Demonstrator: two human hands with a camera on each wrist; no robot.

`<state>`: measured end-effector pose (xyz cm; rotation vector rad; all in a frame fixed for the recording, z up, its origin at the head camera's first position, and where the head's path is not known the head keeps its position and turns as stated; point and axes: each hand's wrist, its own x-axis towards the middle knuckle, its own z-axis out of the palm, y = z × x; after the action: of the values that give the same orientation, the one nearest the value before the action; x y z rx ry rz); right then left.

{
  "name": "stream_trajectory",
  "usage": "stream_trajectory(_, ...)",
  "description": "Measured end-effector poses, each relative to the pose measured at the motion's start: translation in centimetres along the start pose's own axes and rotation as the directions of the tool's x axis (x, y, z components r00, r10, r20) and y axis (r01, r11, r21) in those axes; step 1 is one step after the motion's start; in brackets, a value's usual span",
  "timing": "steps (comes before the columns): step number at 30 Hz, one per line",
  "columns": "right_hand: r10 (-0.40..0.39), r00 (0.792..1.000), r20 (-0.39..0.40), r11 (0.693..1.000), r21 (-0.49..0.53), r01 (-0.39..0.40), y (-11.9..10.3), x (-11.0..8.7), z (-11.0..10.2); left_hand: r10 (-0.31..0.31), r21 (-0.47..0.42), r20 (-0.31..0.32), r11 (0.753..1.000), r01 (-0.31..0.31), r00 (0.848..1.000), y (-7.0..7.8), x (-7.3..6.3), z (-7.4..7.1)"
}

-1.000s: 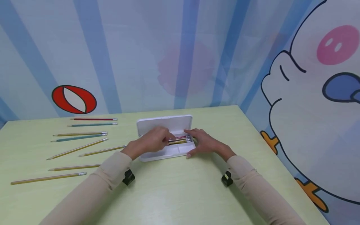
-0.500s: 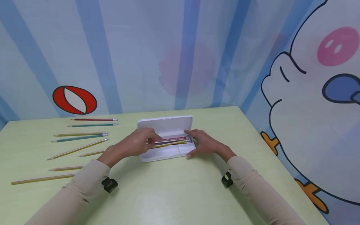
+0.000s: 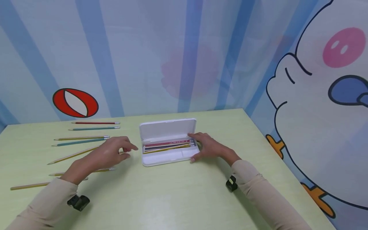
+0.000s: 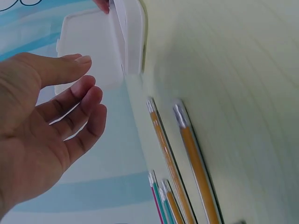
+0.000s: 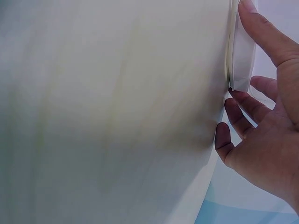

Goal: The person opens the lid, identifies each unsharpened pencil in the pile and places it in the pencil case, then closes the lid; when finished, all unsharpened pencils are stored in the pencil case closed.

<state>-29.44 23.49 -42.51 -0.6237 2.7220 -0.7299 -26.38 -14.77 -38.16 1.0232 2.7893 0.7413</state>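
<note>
A white pencil case (image 3: 162, 158) lies with its lid (image 3: 168, 129) raised at the back. Several pencils (image 3: 168, 146), red, dark and yellow, lie side by side in its rear compartment. My left hand (image 3: 107, 154) hovers left of the case, over the loose pencils, fingers loosely bent and holding nothing. In the left wrist view, a yellow pencil (image 4: 198, 170) with a metal-banded end lies near this hand. My right hand (image 3: 210, 147) holds the case's right end, thumb at the front corner and fingers at the back; in the right wrist view the thumb (image 5: 264, 35) presses its side.
Loose pencils lie spread over the table's left side: a red one (image 3: 96, 123), a teal one (image 3: 95, 128) and several yellow ones, some partly hidden by my left arm. A striped cloth wall (image 3: 143, 64) stands behind the table (image 3: 172, 198).
My left hand has left the pencils in the case and moved left over the loose ones. Pencils it covered in the case now show. My right hand has stayed at the case's end.
</note>
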Motion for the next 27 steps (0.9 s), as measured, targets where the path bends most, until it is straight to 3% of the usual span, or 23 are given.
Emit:
stream_trajectory(6,-0.004,1.0,0.0,1.0,-0.006,0.004,0.1,-0.1,0.1,-0.021,0.022,-0.008,1.0,0.022,1.0,-0.9,-2.0,-0.4)
stream_trajectory(13,0.012,1.0,0.003,1.0,-0.01,-0.012,0.1,-0.1,-0.1,-0.078,0.013,0.026,0.997,0.078,0.997,-2.3,-4.3,-1.1)
stream_trajectory(20,0.02,1.0,0.004,1.0,-0.011,-0.02,-0.1,-0.1,-0.1,-0.08,0.074,-0.006,0.994,0.081,0.997,-4.0,-6.6,-1.5)
stream_trajectory(27,0.028,1.0,0.012,1.0,-0.01,-0.027,-0.1,-0.1,-0.2,-0.147,0.097,-0.018,0.984,0.149,0.989,-5.8,-9.2,-2.1)
